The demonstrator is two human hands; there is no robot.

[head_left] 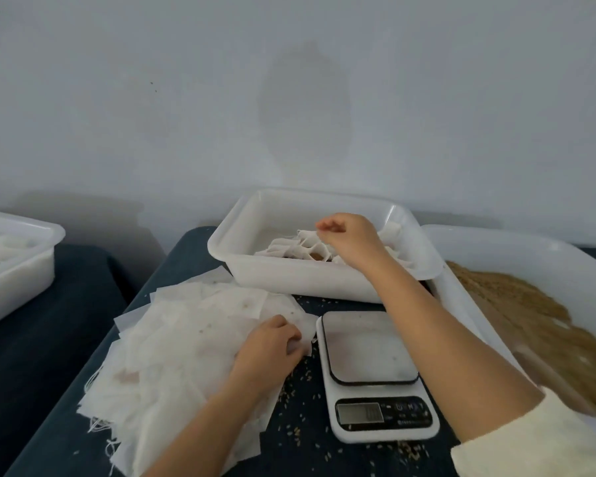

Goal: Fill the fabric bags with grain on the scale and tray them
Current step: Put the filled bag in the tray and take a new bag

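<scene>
A pile of empty white fabric bags [172,342] lies at the left of the dark table. My left hand [269,342] rests on the pile's right edge, fingers pinching one bag. The white digital scale [372,370] stands in front of me with a bare platform. Behind it sits a white tray [255,249] holding several filled bags [296,249]. My right hand [348,235] hovers over those bags, fingers curled at a bag's top edge. A large white tray [496,242] of brown grain [530,325] is at the right.
Loose grains [296,401] are scattered on the dark blue table around the scale. Another white tray [18,270] with bags stands at the far left on a separate surface. A pale wall rises right behind the trays.
</scene>
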